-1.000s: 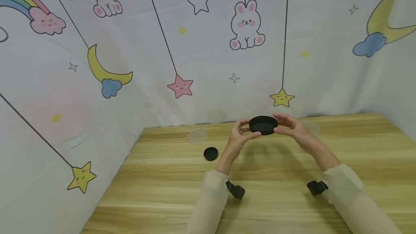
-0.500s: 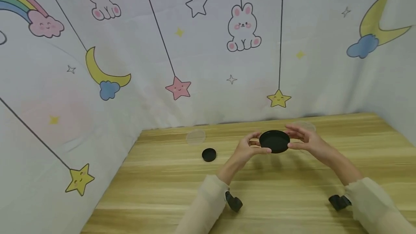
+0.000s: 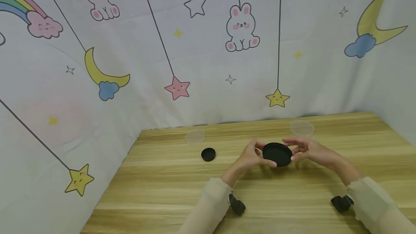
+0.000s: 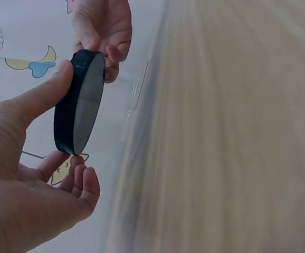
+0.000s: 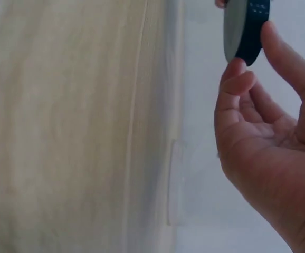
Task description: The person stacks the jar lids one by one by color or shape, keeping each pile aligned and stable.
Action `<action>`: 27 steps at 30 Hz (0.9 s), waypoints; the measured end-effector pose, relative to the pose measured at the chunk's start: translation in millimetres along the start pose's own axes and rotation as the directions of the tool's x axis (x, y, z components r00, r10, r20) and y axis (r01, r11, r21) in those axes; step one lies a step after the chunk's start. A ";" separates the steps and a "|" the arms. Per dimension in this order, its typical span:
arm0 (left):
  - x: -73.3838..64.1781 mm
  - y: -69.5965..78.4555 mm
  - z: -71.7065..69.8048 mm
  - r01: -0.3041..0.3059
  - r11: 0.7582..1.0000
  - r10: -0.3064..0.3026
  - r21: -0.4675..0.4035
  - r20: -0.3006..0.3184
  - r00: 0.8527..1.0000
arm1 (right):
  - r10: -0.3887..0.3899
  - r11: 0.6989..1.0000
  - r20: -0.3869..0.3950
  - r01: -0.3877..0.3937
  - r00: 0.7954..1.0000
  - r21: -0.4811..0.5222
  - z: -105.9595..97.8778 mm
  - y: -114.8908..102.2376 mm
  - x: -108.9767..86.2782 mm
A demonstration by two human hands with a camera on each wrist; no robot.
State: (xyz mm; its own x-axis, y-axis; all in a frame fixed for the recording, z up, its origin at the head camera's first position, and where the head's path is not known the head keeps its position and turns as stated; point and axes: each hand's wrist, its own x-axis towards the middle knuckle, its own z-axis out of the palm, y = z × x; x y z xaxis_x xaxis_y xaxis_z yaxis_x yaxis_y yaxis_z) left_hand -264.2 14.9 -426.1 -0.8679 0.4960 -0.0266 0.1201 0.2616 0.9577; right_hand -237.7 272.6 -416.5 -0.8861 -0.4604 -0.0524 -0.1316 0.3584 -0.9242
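A round black lid (image 3: 277, 154), shallow with a raised rim, is held tilted above the table by both hands. My left hand (image 3: 253, 156) pinches its left edge, thumb on the near side and fingers behind. At the opposite edge, my right hand (image 3: 308, 150) pinches the rim between thumb and fingers. In the left wrist view the lid (image 4: 81, 103) shows a dark side wall and a greyish flat face. The right wrist view catches only its lower part (image 5: 246, 31). A smaller black round lid (image 3: 208, 154) lies on the table to the left.
Two clear round discs lie near the table's back edge, a left disc (image 3: 195, 137) and a right disc (image 3: 302, 128). A wood-grain table (image 3: 156, 190) meets a white cloth backdrop (image 3: 208, 57) printed with stars, moons and rabbits.
Both hands have brought the black lid nearer, lower and slightly to the right. The right disc, partly covered by the right hand before, now shows fully. The small lid stays on the table.
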 end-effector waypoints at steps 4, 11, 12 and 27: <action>2.8 -9.7 5.7 0.023 1.000 -0.023 -0.017 0.008 1.000 | -0.009 1.000 0.034 0.008 0.999 0.003 0.8 8.1 1.4; 5.2 -23.7 15.5 -0.027 1.000 0.027 -0.016 0.002 1.000 | -0.005 1.000 0.054 0.004 0.999 0.015 2.8 17.5 1.9; 5.1 -24.1 16.9 -0.040 0.999 0.040 0.005 -0.005 0.999 | -0.005 1.000 0.054 0.004 0.999 0.018 3.1 18.2 1.4; 0.8 -27.8 16.9 -0.071 0.968 0.085 0.242 -0.052 0.995 | 0.028 1.000 -0.012 -0.028 1.000 0.003 11.6 25.5 3.7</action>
State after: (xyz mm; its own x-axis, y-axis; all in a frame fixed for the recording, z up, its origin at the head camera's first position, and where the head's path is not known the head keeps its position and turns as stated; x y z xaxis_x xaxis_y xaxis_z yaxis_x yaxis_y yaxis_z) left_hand -260.1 21.9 -457.6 -0.8782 0.4731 0.0702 0.2943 0.4189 0.8590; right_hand -239.2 270.6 -444.7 -0.8947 -0.4406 -0.0735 -0.1056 0.3685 -0.9236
